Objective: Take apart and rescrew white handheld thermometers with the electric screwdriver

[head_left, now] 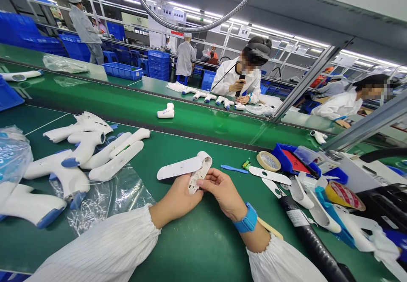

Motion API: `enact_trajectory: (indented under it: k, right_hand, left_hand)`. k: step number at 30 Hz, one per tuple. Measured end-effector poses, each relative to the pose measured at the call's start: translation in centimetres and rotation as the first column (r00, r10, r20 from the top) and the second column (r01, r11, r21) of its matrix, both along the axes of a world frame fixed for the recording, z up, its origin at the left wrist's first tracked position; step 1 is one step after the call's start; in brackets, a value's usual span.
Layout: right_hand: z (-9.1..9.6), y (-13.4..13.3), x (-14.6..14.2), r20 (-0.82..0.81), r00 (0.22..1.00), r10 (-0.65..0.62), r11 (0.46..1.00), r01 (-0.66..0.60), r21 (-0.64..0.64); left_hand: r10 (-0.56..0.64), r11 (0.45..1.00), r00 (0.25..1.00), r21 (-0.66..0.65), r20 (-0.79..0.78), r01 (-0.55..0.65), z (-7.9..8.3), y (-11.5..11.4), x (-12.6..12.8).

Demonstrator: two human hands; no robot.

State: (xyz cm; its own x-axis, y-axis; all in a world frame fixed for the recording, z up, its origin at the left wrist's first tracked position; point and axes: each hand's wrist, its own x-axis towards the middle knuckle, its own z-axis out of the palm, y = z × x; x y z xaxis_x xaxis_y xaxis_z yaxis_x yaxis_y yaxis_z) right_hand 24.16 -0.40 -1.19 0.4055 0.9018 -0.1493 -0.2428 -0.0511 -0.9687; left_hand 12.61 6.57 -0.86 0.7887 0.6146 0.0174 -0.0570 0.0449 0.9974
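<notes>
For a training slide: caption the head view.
Left hand and right hand hold a white plastic shell over the green bench, white housings piled alongside.

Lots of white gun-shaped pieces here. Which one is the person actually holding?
The open white shell in the middle, gripped by both the left hand and right hand. The others lie untouched: a pile at the left, and a single piece on the belt.

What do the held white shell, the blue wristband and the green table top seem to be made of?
White shell: likely plastic, smooth matte, moulded inner details. Blue wristband: probably rubber or silicone, soft sheen. Green table top: seemingly rubber mat, faint reflections.
</notes>
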Motion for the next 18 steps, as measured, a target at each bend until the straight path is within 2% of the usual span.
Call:
enact_trajectory:
  k: [3,6,9,12,18]
  right_hand:
    - [0.10,-0.07,-0.15,-0.003,1.000,-0.013,1.000,0.013,0.008]
    - [0.16,-0.11,-0.42,0.013,0.999,-0.032,0.999,0.032,0.027]
    - [0.16,-0.05,-0.66,0.026,0.998,-0.055,0.997,0.054,0.047]
    - [0.23,0.01,-0.54,0.041,0.999,-0.037,0.998,0.035,0.047]
    - [0.46,-0.20,0.21,0.063,0.997,0.048,0.999,-0.049,0.018]
  left_hand:
    - [0.004,0.970,1.000,0.245,-0.019,0.001,-0.40,-0.02,0.00]
    - [-0.006,0.949,0.997,0.314,-0.076,0.029,-0.65,-0.20,-0.06]
    - [0.020,0.934,0.998,0.357,-0.067,0.005,-0.73,-0.43,-0.01]
    - [0.040,0.938,0.998,0.347,-0.058,-0.017,-0.81,-0.46,0.17]
    - [0.067,0.988,0.994,0.142,-0.082,-0.055,-0.64,-0.10,0.14]
